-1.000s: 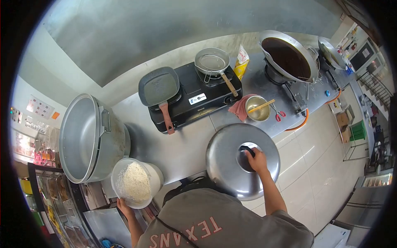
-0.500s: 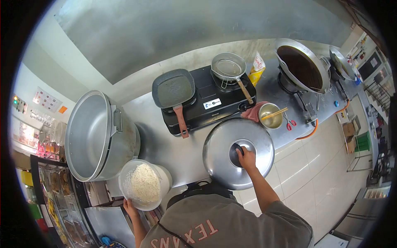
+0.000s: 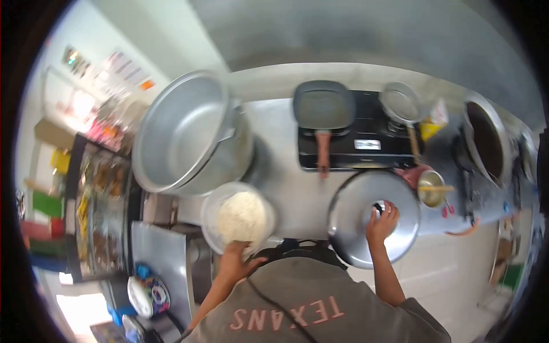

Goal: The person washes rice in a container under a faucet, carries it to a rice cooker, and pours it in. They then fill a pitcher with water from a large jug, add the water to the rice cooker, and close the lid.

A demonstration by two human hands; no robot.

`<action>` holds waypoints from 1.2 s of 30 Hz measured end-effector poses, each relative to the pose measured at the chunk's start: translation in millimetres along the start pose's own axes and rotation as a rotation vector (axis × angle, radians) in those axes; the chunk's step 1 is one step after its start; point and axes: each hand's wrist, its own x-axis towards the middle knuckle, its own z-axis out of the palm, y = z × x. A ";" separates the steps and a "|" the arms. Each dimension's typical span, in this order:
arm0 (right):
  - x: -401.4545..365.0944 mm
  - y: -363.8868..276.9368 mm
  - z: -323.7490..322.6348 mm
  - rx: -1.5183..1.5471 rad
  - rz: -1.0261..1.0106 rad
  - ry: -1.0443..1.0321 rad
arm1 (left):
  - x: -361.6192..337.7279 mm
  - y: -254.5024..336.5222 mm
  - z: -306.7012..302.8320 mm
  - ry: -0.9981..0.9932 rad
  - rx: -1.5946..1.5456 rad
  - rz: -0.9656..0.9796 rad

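My right hand [image 3: 382, 224] is closed round the dark knob of a large round metal lid [image 3: 354, 240], which lies across the counter's near edge. My left hand [image 3: 233, 265] is at the near rim of a translucent white tub [image 3: 213, 214]. Its thumb is spread out to the right, and the fingertips reach the rim. Pale, off-white grainy or floury stuff [image 3: 241, 217] fills much of the tub. Behind the tub stands a big, deep aluminium pot [image 3: 191, 128], its wide mouth uncovered. The view is somewhat blurred.
A black two-burner stove [image 3: 366, 157] carries a square pan [image 3: 324, 108] and a small wooden-handled pan [image 3: 400, 103]. A metal bowl with chopsticks [image 3: 431, 197], red-handled scissors [image 3: 448, 212] and a wok of dark liquid [image 3: 486, 137] are on the right. A glass-fronted case [image 3: 106, 206] stands left.
The view has swung left, shifting everything rightward in the picture. My left hand has moved from the tub's left side to its near rim. My right hand stays on the lid's knob.
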 end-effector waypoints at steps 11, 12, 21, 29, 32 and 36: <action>-121.8 -111.1 141.1 1.007 0.593 -1.292 | 33.5 2.0 61.0 0.127 0.111 0.054; -130.3 -114.8 156.2 1.071 0.779 -1.529 | 30.0 -1.7 56.9 0.119 0.104 0.064; -193.5 -189.9 146.4 1.542 1.449 -2.095 | 12.6 47.4 -5.4 0.156 -0.042 -0.092; -183.9 -167.0 123.6 1.717 1.513 -1.830 | -4.7 96.7 -13.6 -0.046 -0.105 0.039; -162.0 -157.5 113.6 1.742 1.453 -1.674 | 3.3 120.1 -43.4 -0.017 -0.152 0.120; -107.6 -158.4 101.0 1.809 1.288 -1.403 | 12.7 146.6 -106.3 0.189 -0.201 0.282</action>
